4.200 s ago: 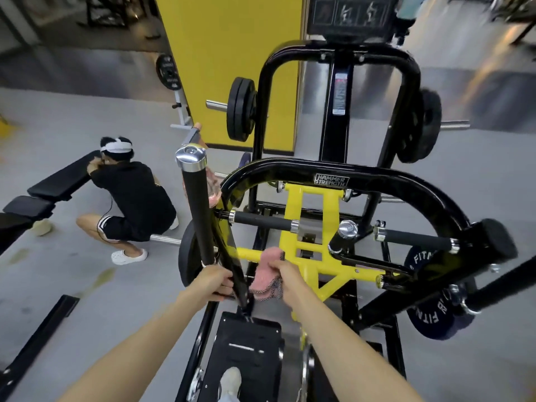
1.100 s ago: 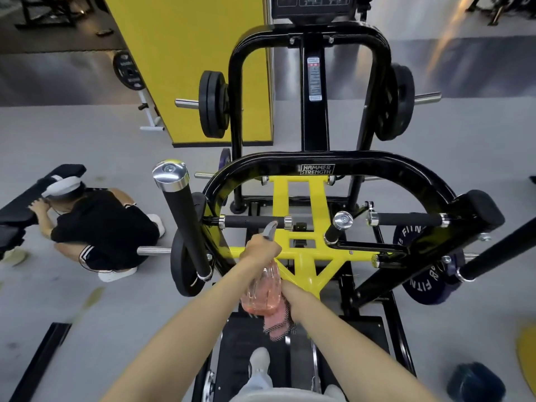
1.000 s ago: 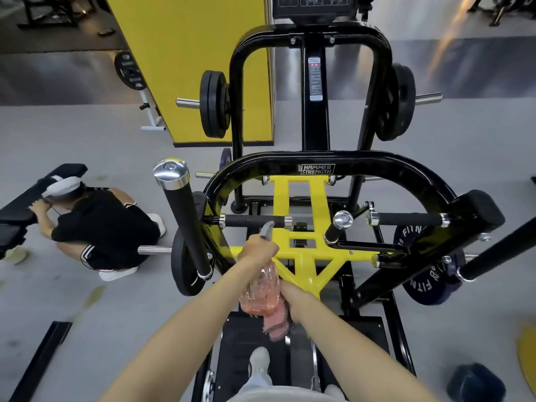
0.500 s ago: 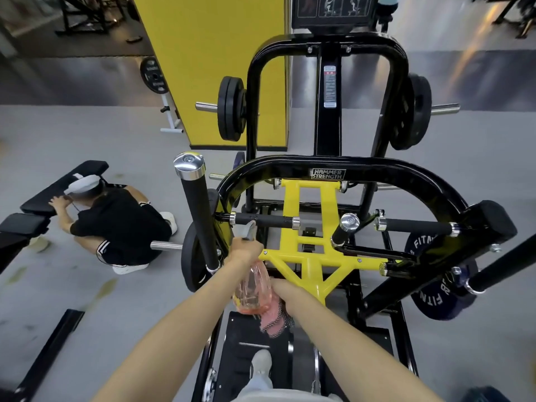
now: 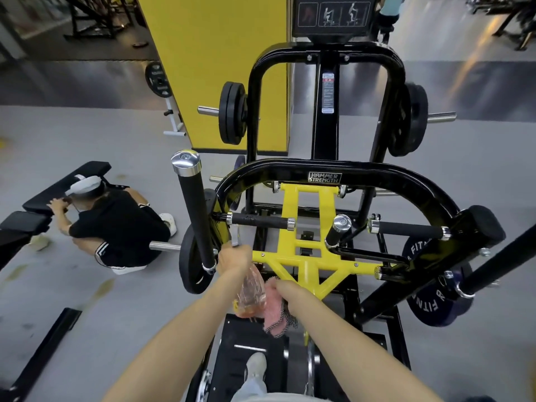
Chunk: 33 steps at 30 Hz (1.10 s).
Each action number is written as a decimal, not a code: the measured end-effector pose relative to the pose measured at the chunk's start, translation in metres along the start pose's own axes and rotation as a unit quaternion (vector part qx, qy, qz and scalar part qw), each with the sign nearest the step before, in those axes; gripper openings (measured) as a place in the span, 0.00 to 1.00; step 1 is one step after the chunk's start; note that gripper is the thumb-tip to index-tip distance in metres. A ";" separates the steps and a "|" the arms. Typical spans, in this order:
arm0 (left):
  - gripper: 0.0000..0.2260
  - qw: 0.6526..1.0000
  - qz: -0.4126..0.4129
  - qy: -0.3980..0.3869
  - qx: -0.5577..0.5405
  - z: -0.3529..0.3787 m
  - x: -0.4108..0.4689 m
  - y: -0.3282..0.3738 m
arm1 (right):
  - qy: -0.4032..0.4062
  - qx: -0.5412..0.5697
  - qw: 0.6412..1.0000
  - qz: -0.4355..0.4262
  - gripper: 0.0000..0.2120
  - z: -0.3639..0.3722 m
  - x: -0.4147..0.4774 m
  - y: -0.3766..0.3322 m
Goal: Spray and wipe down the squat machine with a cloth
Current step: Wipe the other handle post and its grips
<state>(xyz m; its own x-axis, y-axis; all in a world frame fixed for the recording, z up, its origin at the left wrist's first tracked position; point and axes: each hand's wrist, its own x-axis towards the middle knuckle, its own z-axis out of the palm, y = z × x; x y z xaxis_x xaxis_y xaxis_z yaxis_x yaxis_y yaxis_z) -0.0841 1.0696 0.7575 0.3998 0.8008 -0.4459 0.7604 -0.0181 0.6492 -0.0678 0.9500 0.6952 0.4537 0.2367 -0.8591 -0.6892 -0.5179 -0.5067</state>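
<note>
At yellow frame [image 5: 304,258], right hand [image 5: 285,288] clutches pink cloth [image 5: 274,316]; left hand [image 5: 233,256] grips spray bottle [image 5: 251,294]

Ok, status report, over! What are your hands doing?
Left hand grips spray bottle. Right hand holds pink cloth at yellow frame. Black upright handle close beside left hand.

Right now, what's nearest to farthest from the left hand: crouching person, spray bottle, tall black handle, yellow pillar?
1. Spray bottle, in the left hand.
2. Tall black handle, just left.
3. Crouching person, floor left.
4. Yellow pillar, far back.
</note>
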 end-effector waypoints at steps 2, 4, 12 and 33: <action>0.06 0.999 0.015 0.020 0.028 -0.009 0.000 -0.001 | -0.028 -0.021 0.999 -0.020 0.19 0.005 -0.001 -0.003; 0.03 0.999 0.022 0.016 0.041 -0.014 -0.001 -0.005 | -0.025 -0.016 0.999 -0.030 0.20 0.008 -0.006 -0.005; 0.03 0.998 0.053 -0.017 -0.025 -0.029 -0.020 -0.043 | -0.028 -0.058 0.996 -0.064 0.19 0.007 -0.029 -0.002; 0.06 0.962 0.152 0.099 -0.204 -0.169 0.034 0.029 | 0.040 0.090 0.991 -0.089 0.17 0.011 -0.025 -0.055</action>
<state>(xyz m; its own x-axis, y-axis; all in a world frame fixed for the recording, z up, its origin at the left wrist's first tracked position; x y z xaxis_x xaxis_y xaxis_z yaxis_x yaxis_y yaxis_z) -0.1351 1.1978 0.8654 0.4363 0.8945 -0.0979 0.3440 -0.0653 0.9367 -0.0476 0.9817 0.7442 0.6148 0.2415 -0.7508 -0.6807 -0.3182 -0.6598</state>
